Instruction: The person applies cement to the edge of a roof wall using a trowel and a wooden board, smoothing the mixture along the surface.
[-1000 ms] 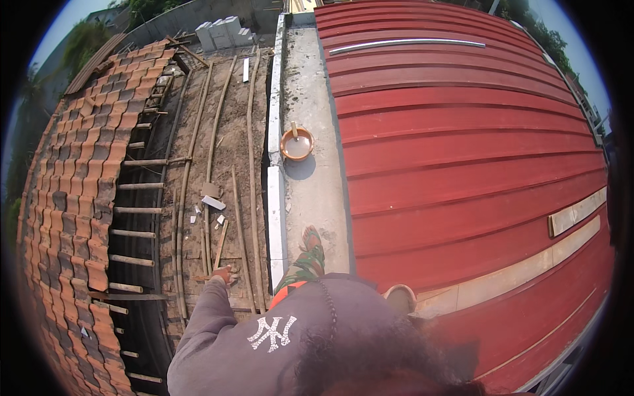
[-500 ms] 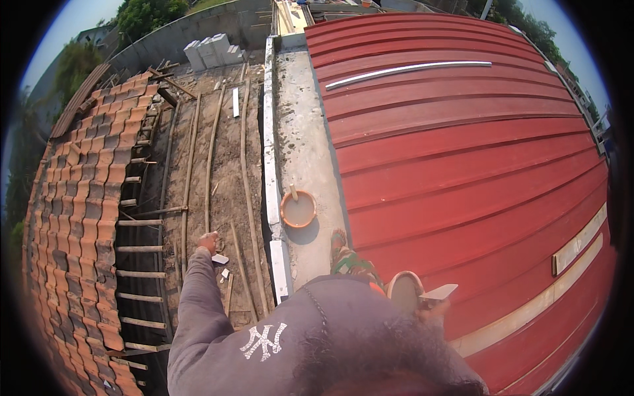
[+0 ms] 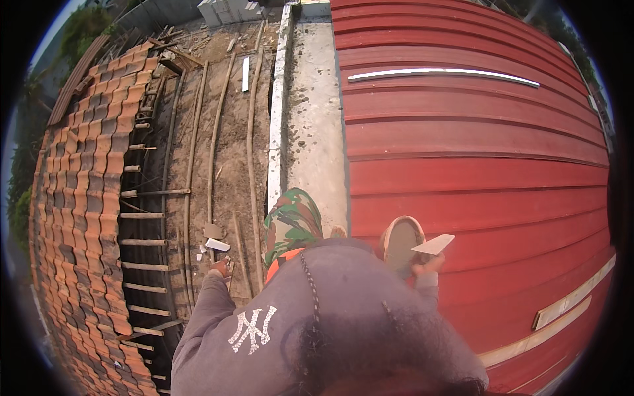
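Outside, by a red roof [image 3: 462, 179]: holding a trowel [image 3: 436, 245] in the right hand [image 3: 432, 265], beside a bowl [image 3: 385, 243]; has the left hand [image 3: 221, 266] near a white block [image 3: 218, 245], can't tell if gripping or wide; looks like trowel work, likely needs a firm grip

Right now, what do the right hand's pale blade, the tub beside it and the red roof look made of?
Blade: perhaps metal, unclear; flat, pale, straight-edged. Tub: probably plastic; smooth-looking tan rim. Red roof: likely painted sheet metal; long raised ribs, slight fading.
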A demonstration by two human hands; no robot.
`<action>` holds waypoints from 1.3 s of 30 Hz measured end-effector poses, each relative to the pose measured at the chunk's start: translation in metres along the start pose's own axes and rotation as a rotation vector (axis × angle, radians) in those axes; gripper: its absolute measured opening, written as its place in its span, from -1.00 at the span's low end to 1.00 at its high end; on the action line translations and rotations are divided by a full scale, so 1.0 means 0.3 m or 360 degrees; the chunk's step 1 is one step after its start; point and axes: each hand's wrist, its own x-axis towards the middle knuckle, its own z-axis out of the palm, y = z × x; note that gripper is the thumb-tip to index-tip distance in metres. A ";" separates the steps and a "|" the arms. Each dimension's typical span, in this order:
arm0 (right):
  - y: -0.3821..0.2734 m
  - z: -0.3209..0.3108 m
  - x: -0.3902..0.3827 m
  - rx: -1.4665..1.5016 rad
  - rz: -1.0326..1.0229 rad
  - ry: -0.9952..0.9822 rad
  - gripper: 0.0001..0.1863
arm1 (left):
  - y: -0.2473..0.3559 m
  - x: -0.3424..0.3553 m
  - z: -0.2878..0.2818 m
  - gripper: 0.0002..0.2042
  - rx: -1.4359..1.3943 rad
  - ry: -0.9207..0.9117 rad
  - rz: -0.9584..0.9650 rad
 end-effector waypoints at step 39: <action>0.255 4.466 1.143 -0.0588 0.0302 -0.1007 -0.74 | 2.650 0.251 0.872 -0.49 -0.1047 -0.0090 -0.0156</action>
